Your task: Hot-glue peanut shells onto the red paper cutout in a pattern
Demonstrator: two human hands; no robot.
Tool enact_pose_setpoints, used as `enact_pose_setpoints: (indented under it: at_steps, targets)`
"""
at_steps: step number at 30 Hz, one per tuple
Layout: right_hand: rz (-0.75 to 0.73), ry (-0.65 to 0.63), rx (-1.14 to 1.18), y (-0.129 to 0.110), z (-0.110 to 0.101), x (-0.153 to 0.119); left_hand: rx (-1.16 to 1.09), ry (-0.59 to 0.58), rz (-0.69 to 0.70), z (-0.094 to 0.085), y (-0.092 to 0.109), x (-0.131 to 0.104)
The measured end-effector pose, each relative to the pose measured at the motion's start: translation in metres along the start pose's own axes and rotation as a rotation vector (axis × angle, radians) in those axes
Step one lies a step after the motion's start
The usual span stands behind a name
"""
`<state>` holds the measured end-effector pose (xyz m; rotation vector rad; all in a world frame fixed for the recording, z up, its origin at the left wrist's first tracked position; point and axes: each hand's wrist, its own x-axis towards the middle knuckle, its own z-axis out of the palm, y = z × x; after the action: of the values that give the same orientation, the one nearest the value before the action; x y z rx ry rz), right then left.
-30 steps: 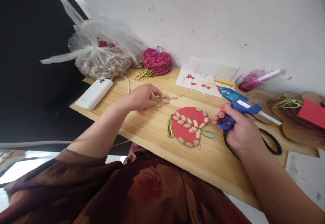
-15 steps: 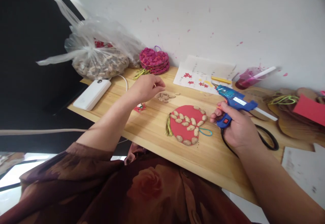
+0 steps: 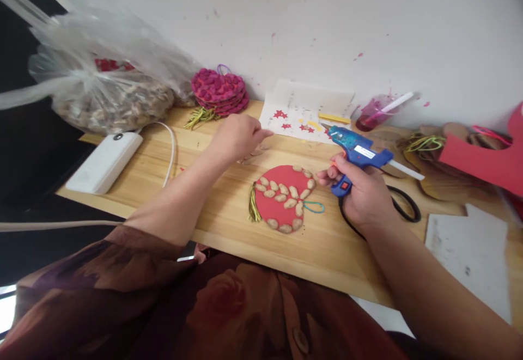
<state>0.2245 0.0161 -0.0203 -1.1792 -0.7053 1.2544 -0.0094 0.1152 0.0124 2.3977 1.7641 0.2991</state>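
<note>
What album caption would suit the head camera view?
The right hand grips a blue plastic glue gun near a rounded red card decorated with oblong tan nutshells, on a pale wooden table.

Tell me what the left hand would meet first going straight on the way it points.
Probably the paper with red stars, just beyond the left hand; the hand's height over the table is unclear, so it might pass above.

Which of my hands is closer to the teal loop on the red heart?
Right. Your right hand, gripping the blue glue gun, is just right of the teal loop; your left hand is farther off, left of the loop and beyond the red heart.
</note>
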Motion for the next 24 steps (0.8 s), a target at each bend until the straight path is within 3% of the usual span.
enact_pose_setpoints:
  at_steps: [6, 16, 20, 24]
  targets:
    - [-0.074, -0.038, -0.108, 0.003, 0.001, -0.002, -0.205, 0.070, 0.113, 0.018, -0.018, 0.000]
    - [-0.070, -0.022, -0.090, 0.004, 0.001, -0.001, -0.154, 0.061, -0.016, 0.006, -0.015, 0.000]
    - [-0.066, -0.019, -0.094, 0.006, -0.002, 0.000, -0.181, 0.013, 0.029, 0.011, -0.018, 0.003]
    - [-0.068, -0.027, -0.105, 0.007, -0.004, 0.001, -0.195, 0.048, 0.035, 0.010, -0.021, 0.003]
